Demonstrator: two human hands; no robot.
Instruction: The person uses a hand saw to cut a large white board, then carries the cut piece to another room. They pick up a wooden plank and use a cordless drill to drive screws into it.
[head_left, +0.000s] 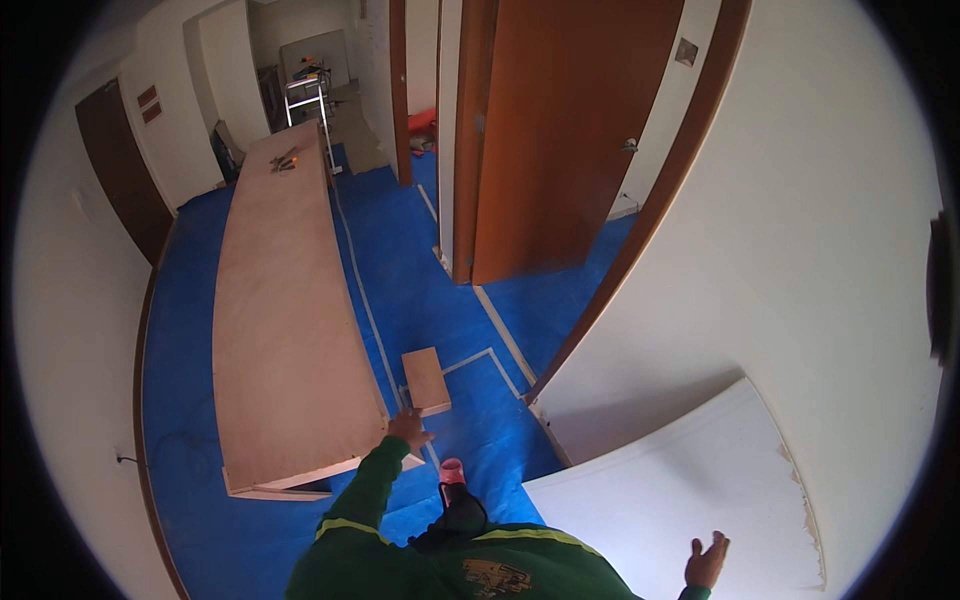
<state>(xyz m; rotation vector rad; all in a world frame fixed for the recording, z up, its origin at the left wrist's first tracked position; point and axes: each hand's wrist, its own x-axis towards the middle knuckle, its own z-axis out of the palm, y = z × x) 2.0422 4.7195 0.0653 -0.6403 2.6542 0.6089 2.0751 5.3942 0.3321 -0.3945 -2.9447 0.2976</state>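
Note:
My left hand [408, 430] reaches out at the near right corner of a long, low plywood box [285, 300], its fingers apart. Whether it touches the wood I cannot tell. Just beyond that hand lies a small wooden box [426, 378] on the blue floor covering [400, 270]. Off to the right, my right hand [708, 560] is held up with fingers stretched and nothing in it. Behind it a large white sheet [670, 490] leans by the wall, its right edge ragged.
Several hand tools [285, 160] lie at the box's far end, with a metal stepladder [306, 100] beyond. A brown door [570, 130] stands on the right. Pale tape strips [355, 265] run along the floor. A pink object [452, 470] shows by my legs.

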